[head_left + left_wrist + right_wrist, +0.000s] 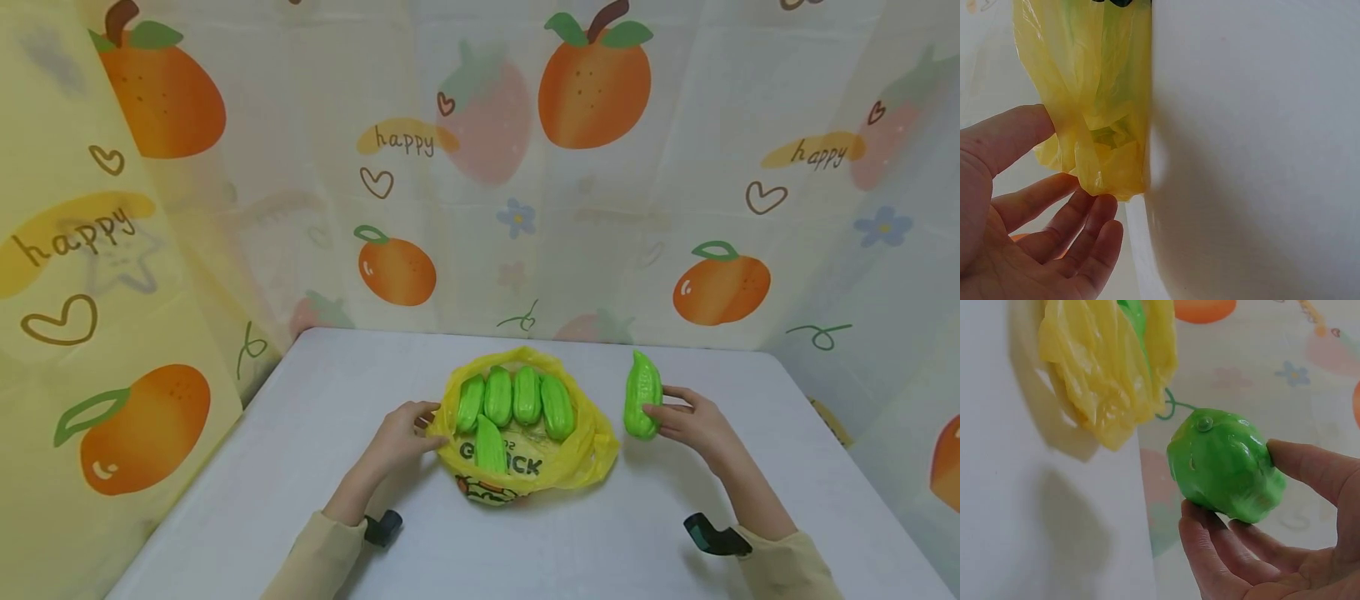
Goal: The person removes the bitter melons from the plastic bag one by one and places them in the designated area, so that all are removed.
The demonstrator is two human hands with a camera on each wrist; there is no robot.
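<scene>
A yellow plastic bag (592,450) with dark print lies wide-mouthed on the white table. Several bright green toy bitter gourds (498,396) show inside, most in a row at the far side and one nearer the front. My left hand (405,433) holds the bag's left rim; in the left wrist view its thumb and fingertips are on the crinkled plastic (1110,169). To the right of the bag, my right hand (693,421) grips another green bitter gourd (642,396) upright, above the table. The right wrist view shows its bumpy end (1225,465) between thumb and fingers.
The white table (300,392) ends at a hanging cloth (480,217) printed with oranges and hearts, behind and at the sides. Black straps (716,535) sit on both wrists below beige sleeves.
</scene>
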